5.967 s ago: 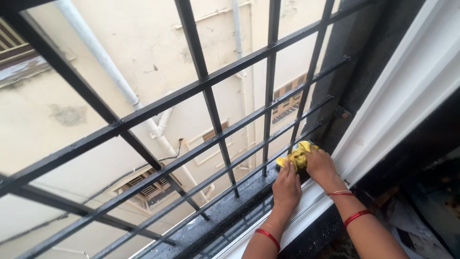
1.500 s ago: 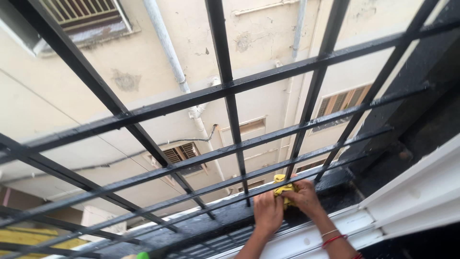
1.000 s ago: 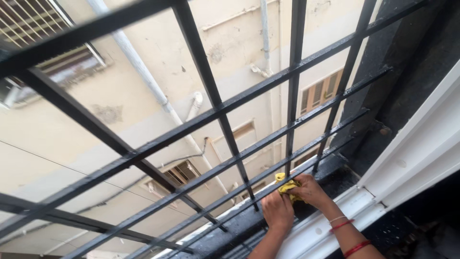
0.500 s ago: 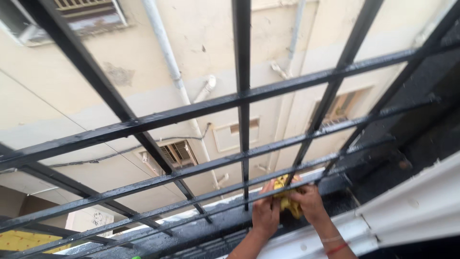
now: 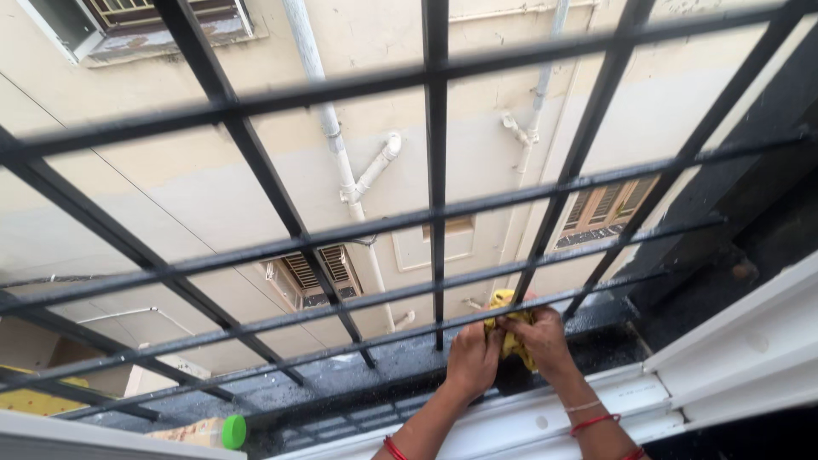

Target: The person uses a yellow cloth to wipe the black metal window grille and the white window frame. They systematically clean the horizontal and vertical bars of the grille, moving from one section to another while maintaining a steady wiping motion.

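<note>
Far left, bottom edge: a bottle with a green cap lies on its side on the wet dark sill, just behind the white window frame. Only the cap and a bit of pale body show.

Above it, the black metal grille fills the view, vertical and horizontal bars crossing. Behind the bars stands a cream wall of the neighbouring building, with a pale drainpipe running down it and a side branch joining from the right. Below, a louvred vent; further right, a small shuttered window.

Centre, low: left hand reaches up from the frame to the lowest bars of the grille, fingers curled, clenched on a yellow cloth. Red bangle at that wrist, near the bottom edge.

The cloth sits bunched between the two hands, right at the lowest horizontal bar, just beside the foot of the middle upright. Part of it pokes above the knuckles; a strip hangs down between the palms.

Right hand touches the left, fingers also folded tight around the cloth, from the right side. Red and pale bangles on that wrist.

Far right: dark wall and the white frame rising diagonally.
</note>
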